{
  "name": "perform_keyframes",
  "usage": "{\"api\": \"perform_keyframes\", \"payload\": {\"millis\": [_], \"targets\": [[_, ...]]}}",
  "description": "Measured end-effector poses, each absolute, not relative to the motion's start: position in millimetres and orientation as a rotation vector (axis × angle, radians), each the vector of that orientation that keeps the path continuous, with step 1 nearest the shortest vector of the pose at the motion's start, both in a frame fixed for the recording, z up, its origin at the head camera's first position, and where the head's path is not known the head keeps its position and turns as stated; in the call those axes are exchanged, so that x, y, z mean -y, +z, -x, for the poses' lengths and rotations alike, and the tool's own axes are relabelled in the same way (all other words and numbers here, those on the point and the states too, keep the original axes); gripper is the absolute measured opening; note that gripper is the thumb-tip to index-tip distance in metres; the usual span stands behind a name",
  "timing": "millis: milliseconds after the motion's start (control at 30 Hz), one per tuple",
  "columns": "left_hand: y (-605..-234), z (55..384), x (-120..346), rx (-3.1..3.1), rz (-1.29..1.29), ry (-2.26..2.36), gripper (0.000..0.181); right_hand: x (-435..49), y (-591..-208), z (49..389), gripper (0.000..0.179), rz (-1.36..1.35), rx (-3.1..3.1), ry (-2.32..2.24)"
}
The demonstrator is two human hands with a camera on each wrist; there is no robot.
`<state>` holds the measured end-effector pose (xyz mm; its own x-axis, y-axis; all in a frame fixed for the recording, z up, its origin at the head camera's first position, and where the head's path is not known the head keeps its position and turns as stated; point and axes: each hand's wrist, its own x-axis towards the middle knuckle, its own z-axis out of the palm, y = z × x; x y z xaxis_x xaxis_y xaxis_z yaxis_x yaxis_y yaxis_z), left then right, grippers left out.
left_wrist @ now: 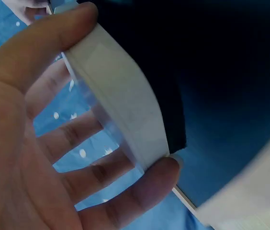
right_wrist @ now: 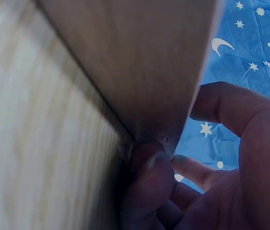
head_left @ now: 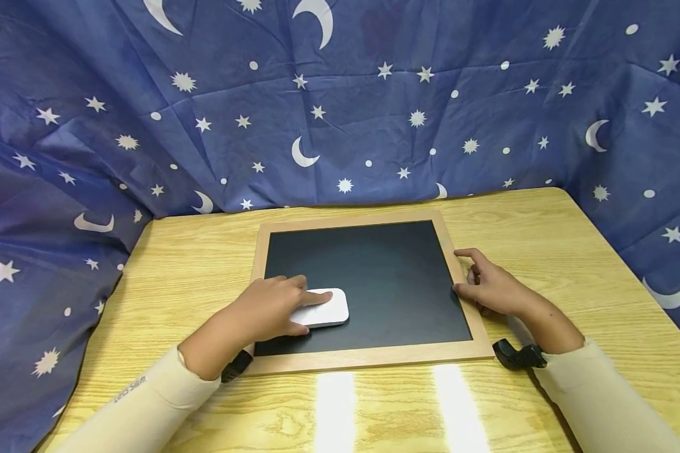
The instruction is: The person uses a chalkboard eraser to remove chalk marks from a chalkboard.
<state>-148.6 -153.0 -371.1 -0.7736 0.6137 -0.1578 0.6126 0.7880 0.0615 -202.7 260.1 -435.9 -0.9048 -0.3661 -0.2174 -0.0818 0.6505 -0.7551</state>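
A dark chalkboard (head_left: 374,270) in a light wooden frame lies flat on the table. My left hand (head_left: 269,308) grips a white board eraser (head_left: 333,309) over the board's lower left part. In the left wrist view, thumb and fingers span the eraser (left_wrist: 118,91), whose dark felt underside faces the board. At the right side of the board, my right hand (head_left: 497,288) holds the frame, thumb on its face and index fingertip at the outer edge. The right wrist view shows the wooden frame (right_wrist: 130,57) close up, with fingers at its edge, some of them curled.
The table (head_left: 544,251) has a pale wood grain. A blue curtain (head_left: 362,138) with white moons and stars hangs behind it and along both sides. Two bright light reflections (head_left: 337,409) lie in front of the board. Black straps (head_left: 518,355) sit at both wrists.
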Motion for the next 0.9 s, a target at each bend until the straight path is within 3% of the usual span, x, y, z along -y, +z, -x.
{"api": "perform_keyframes", "payload": {"millis": [433,900], "targets": [[-369,178,78,-2.754,-0.998,-0.050,0.068,-259,-435,201,0.079,0.345,-2.537,-1.116],[-371,159,115,-2.792,-0.896,-0.029,0.067,-259,-435,201,0.079,0.337,-2.536,-1.113]]}}
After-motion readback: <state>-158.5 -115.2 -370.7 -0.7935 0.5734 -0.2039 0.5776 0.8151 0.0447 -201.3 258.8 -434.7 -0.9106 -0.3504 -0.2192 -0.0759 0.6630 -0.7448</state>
